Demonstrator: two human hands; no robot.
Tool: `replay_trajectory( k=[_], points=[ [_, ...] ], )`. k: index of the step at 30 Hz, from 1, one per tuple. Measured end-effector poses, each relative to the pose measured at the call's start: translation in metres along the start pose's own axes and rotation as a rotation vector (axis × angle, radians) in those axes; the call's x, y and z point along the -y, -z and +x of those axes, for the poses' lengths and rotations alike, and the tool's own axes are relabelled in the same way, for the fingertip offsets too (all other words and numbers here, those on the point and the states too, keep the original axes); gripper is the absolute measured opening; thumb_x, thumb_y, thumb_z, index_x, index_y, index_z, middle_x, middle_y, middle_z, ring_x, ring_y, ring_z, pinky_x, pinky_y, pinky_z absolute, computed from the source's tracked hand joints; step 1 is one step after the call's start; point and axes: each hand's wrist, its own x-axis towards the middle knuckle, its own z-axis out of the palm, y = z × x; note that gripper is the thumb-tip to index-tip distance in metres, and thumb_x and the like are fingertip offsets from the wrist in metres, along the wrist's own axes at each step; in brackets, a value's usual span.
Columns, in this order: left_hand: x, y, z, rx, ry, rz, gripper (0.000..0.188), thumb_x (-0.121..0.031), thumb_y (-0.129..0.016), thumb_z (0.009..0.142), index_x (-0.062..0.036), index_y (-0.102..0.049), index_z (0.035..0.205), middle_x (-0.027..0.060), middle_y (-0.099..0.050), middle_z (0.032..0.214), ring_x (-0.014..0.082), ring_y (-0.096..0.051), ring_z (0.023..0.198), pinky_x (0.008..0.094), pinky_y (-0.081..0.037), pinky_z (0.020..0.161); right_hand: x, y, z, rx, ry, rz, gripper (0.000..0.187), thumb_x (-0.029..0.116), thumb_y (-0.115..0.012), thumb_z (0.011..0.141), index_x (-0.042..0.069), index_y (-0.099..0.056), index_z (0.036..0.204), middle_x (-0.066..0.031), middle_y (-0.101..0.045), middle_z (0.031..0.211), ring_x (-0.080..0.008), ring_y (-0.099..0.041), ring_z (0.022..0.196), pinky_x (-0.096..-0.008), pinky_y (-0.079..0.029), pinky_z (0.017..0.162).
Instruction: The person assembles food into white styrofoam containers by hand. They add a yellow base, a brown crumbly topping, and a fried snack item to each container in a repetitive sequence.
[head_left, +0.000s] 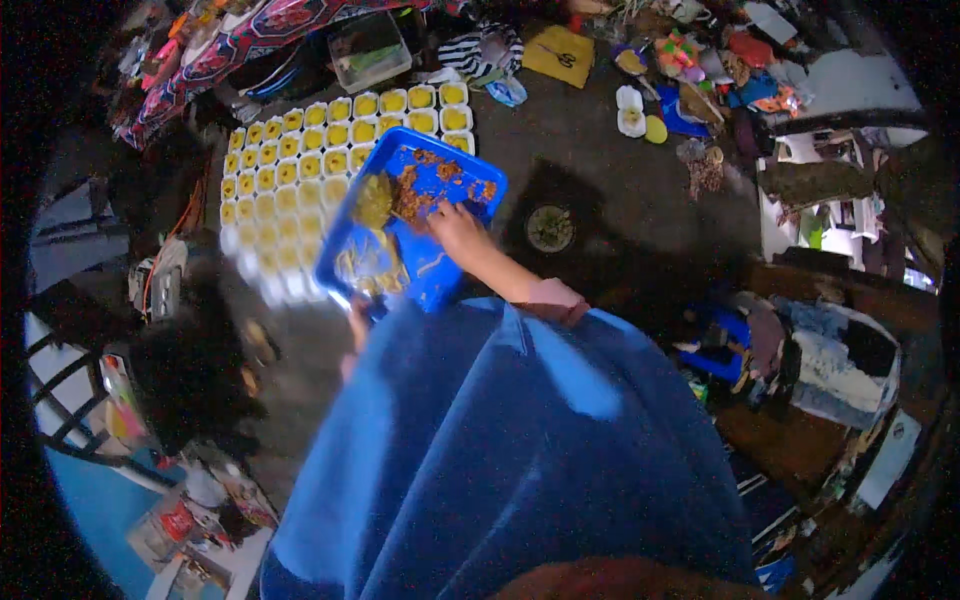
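Observation:
A blue plastic tray [468,150] is held up in front of me, tilted. At its lower left edge my left hand [360,325] is closed on the rim, partly blurred and half hidden by blue cloth. My right hand [455,226] reaches into the tray with bent fingers against a reddish-brown, crumbly food [412,205]; what they pinch is hidden. Left of that food lies a yellow-green heap [374,203], perhaps in a clear bag. A clear plastic bag with yellowish contents [365,265] rests near the tray's lower side. Beyond the tray, rows of open white foam boxes [285,172] contain yellow food.
On the dark floor stand a round pot-like thing with green bits [550,229], a separate open foam box [631,112] and a yellow round lid [656,129]. A clear plastic tub [370,55] and a yellow sheet with scissors [558,56] lie at the far side. Clutter lines both sides.

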Motion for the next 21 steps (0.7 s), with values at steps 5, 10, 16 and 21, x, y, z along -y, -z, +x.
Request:
replay_trajectory(
  k=[5, 10, 16, 21],
  points=[
    [0.022, -0.060, 0.015, 0.056, -0.019, -0.065, 0.015, -0.012, -0.046, 0.069, -0.0085, -0.044, 0.083, 0.0051, -0.048, 0.069, 0.0156, -0.046, 0.064, 0.0281, -0.038, 0.066, -0.036, 0.031, 0.010, 0.079, -0.009, 0.038, 0.017, 0.009, -0.042, 0.072, 0.001, -0.051, 0.083, -0.0178, -0.044, 0.096, -0.0345, -0.046, 0.085, -0.0412, -0.041, 0.071],
    [0.019, -0.133, 0.036, -0.177, -0.001, -0.143, 0.013, -0.020, -0.044, 0.067, -0.0080, -0.046, 0.071, 0.0066, -0.050, 0.067, 0.0199, -0.048, 0.064, 0.0316, -0.040, 0.063, -0.093, 0.038, 0.068, 0.116, 0.184, 0.054, 0.013, 0.008, -0.044, 0.070, 0.001, -0.052, 0.078, -0.0178, -0.048, 0.082, -0.0335, -0.049, 0.077, -0.0404, -0.041, 0.067],
    [0.070, -0.130, 0.110, -0.348, 0.008, -0.373, 0.015, -0.024, -0.044, 0.068, -0.0090, -0.046, 0.065, 0.0033, -0.049, 0.064, 0.0163, -0.046, 0.061, 0.0276, -0.038, 0.059, -0.126, 0.056, 0.155, 0.183, 0.333, 0.172, 0.009, 0.007, -0.048, 0.067, 0.003, -0.051, 0.075, -0.0158, -0.048, 0.075, -0.0331, -0.050, 0.072, -0.0408, -0.041, 0.062],
    [-0.030, -0.270, 0.094, -0.505, -0.006, -0.412, 0.014, -0.022, -0.044, 0.066, -0.0088, -0.048, 0.062, 0.0019, -0.049, 0.066, 0.0137, -0.044, 0.065, 0.0267, -0.035, 0.061, -0.174, 0.059, 0.218, 0.299, 0.453, 0.055, 0.018, 0.006, -0.045, 0.068, 0.004, -0.054, 0.083, -0.0155, -0.049, 0.075, -0.0324, -0.051, 0.070, -0.0402, -0.042, 0.061]
  ],
)
